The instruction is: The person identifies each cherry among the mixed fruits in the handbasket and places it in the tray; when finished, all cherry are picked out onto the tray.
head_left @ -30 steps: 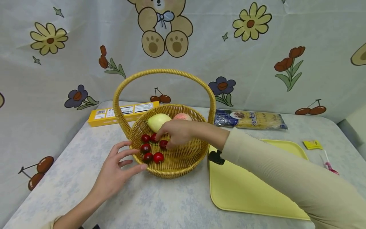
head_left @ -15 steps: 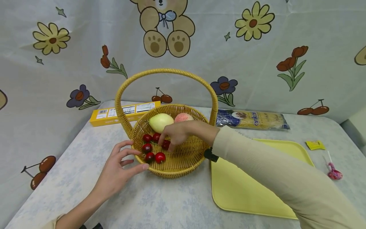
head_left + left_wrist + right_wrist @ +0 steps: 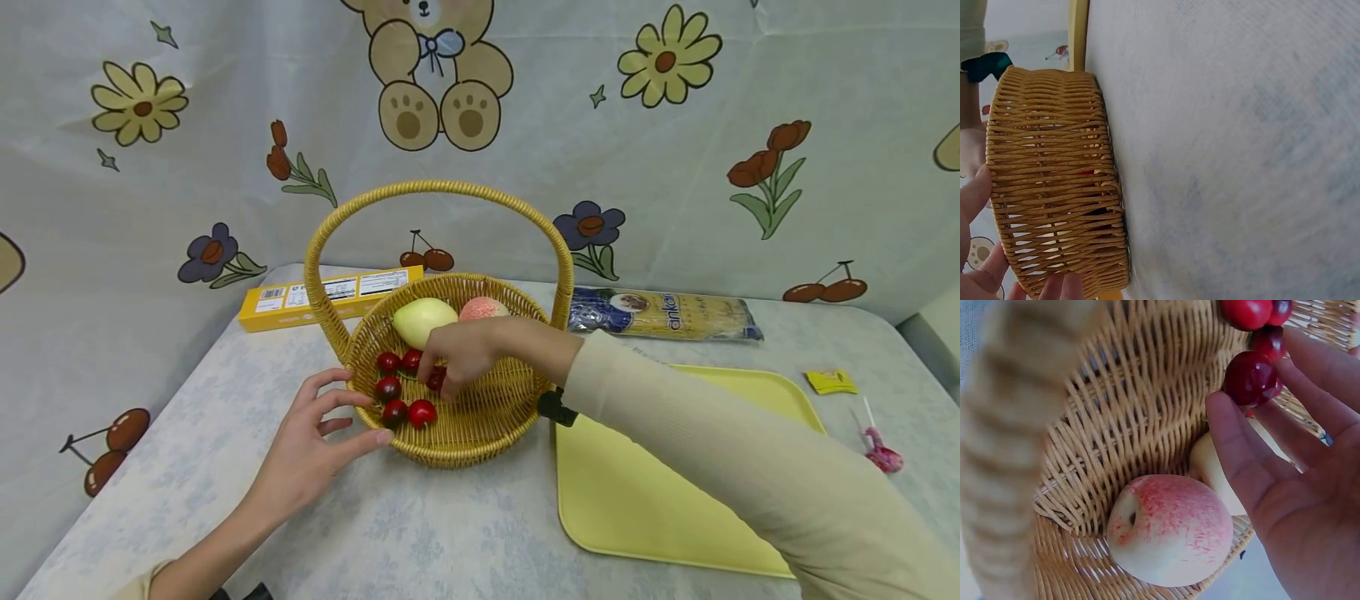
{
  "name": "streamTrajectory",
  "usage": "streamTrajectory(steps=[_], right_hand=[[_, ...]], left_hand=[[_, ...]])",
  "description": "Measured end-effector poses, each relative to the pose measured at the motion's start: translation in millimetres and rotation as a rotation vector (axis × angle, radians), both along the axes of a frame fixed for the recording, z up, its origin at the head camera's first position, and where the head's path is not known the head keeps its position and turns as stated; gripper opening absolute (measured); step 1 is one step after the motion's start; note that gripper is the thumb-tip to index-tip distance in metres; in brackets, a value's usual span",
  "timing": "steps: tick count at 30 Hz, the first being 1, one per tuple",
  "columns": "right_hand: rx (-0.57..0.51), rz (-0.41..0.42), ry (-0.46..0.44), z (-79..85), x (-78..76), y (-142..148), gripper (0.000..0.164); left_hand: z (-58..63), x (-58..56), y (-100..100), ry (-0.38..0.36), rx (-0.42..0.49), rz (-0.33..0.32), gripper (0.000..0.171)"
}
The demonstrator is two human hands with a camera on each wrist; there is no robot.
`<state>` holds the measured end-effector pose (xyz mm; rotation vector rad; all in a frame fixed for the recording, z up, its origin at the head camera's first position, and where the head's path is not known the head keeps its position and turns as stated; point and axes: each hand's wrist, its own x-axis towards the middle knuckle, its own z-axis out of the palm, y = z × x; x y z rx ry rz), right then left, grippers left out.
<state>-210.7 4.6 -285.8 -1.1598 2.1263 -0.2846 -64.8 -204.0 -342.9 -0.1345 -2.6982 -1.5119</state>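
- Soft, even, moderately bright light fills the head view around the basket (image 3: 450,457); shadows near it on the tabletop (image 3: 450,525) look faint and soft-edged.
- Small white glints dot the cherries (image 3: 422,413) inside the basket; glare streaks the plastic packet (image 3: 667,314) to its right.
- The left-wrist view is dimmer and greyer.
- The basket's handle (image 3: 1007,456) blurs, out of focus, in the right-wrist view.

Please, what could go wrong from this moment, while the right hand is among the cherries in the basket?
The dark cherry between the fingers of the right hand looks smooth and round, so it may slip. Other cherries lie close by and might get knocked. The right arm is close to the basket handle and could bump it when pulling back.
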Motion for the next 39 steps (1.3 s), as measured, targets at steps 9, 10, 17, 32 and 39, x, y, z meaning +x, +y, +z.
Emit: streamTrajectory(steps=[9, 10, 17, 32, 39], right_hand=[[-0.146, 0.033, -0.014, 4.6, 5.6, 9.7, 0.032], [-0.163, 0.034, -0.020, 4.2, 5.6, 10.8, 0.030], [-0.290, 0.018, 0.014, 6.0, 9.3, 22.4, 0.026], [-0.532, -0.124, 0.214, 27.1, 44.5, 82.8, 0.028], [-0.498, -0.181, 0.205, 25.2, 57.9, 121.1, 0.027]], left_hand=[[-1.1, 0.2, 0.6, 0.013, -0.009, -0.001, 0.039], [-1.3, 0.1, 0.4, 0.014, -0.010, -0.001, 0.039], [-0.8, -0.3, 0.2, 0.017, -0.011, -0.003, 0.038], [-0.2, -0.6, 0.2, 0.018, -0.020, -0.001, 0.037], [-1.1, -0.8, 0.8, 0.021, -0.032, 0.003, 0.038]])
